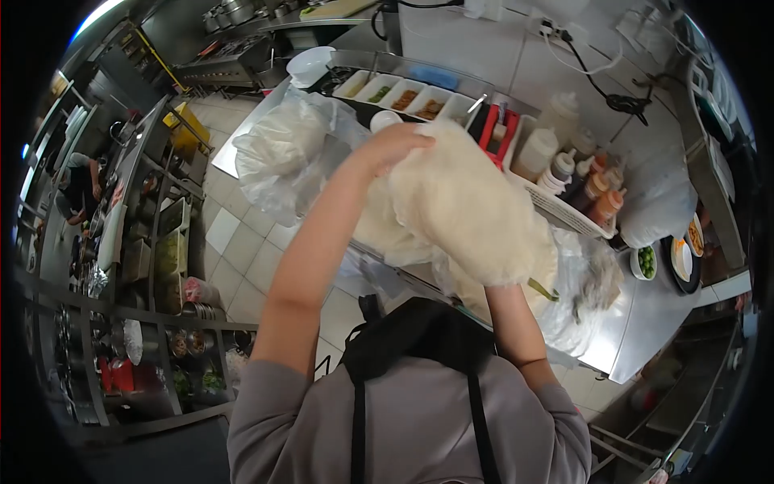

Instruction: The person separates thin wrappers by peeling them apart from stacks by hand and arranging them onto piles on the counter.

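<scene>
A large, thin, pale flatbread (pixel 476 202) is held up over the counter and drapes down toward my body. My left hand (pixel 401 148) is closed on its upper left edge, fingers partly hidden behind it. The right forearm goes up beneath the lower edge of the flatbread, which hides my right hand and its fingers. More pale flatbread (pixel 380 222) lies under the raised one, on clear plastic. A green strip (pixel 543 290) shows by the lower right edge of the raised flatbread.
Bunched plastic bags (pixel 282 149) lie left on the steel counter (pixel 645 323). Behind are white food trays (pixel 407 95) and a white basket (pixel 556 206) of squeeze bottles. A bowl of green items (pixel 643 262) stands right. Another person (pixel 79 181) works far left.
</scene>
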`<move>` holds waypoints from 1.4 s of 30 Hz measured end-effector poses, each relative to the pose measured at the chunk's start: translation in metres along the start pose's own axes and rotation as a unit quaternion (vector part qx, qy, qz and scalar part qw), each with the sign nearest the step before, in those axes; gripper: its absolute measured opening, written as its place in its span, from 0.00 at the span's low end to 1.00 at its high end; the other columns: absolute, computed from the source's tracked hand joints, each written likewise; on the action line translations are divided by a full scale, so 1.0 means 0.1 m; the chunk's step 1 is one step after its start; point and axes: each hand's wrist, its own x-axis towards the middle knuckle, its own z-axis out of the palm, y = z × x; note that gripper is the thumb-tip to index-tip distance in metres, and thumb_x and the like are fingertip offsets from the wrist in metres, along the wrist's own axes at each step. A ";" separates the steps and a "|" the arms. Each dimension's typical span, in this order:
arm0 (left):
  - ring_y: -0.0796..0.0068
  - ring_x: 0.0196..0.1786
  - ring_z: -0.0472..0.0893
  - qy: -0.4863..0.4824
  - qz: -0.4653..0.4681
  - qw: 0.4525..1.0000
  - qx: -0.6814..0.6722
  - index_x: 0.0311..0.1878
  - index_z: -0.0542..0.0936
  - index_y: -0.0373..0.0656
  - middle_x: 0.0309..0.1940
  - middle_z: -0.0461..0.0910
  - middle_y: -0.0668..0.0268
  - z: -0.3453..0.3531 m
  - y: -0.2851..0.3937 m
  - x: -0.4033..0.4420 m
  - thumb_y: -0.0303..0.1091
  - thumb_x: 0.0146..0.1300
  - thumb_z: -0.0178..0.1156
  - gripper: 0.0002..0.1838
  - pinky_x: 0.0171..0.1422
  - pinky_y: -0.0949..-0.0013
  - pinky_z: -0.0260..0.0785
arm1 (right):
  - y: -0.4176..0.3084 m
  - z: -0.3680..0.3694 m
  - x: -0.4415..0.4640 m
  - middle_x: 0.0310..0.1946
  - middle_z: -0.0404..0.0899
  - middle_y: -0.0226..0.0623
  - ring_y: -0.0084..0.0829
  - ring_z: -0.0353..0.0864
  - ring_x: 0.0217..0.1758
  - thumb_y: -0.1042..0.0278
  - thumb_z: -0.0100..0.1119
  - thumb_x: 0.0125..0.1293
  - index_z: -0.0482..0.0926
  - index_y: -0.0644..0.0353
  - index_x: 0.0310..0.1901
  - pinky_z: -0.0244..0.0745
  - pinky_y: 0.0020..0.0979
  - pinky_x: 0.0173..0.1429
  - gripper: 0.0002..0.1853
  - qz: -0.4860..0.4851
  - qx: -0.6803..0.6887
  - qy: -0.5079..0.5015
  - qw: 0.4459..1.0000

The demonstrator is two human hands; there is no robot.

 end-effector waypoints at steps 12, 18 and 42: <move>0.58 0.51 0.72 0.344 0.108 0.625 0.693 0.48 0.76 0.44 0.54 0.68 0.62 -2.08 -1.63 -0.28 0.28 0.50 0.57 0.19 0.55 0.55 0.64 | 0.37 0.98 0.48 0.44 0.76 0.34 0.30 0.75 0.45 0.59 0.41 0.70 0.71 0.62 0.50 0.71 0.35 0.50 0.17 -0.047 -0.005 0.020 0.999; 0.57 0.55 0.72 0.238 0.135 0.785 0.555 0.60 0.67 0.42 0.59 0.67 0.61 -2.74 -0.67 -0.38 0.14 0.48 0.46 0.31 0.57 0.62 0.66 | 1.15 1.91 0.77 0.45 0.75 0.34 0.31 0.75 0.46 0.59 0.40 0.70 0.71 0.62 0.50 0.71 0.35 0.51 0.17 0.009 0.057 -0.052 0.997; 0.57 0.57 0.71 0.104 0.082 0.905 0.405 0.69 0.51 0.49 0.66 0.57 0.54 -3.45 0.19 -0.26 0.16 0.46 0.47 0.43 0.58 0.65 0.63 | 2.19 3.35 2.63 0.51 0.73 0.36 0.32 0.72 0.53 0.62 0.38 0.70 0.66 0.63 0.57 0.67 0.33 0.59 0.19 -0.262 -0.089 -0.215 0.937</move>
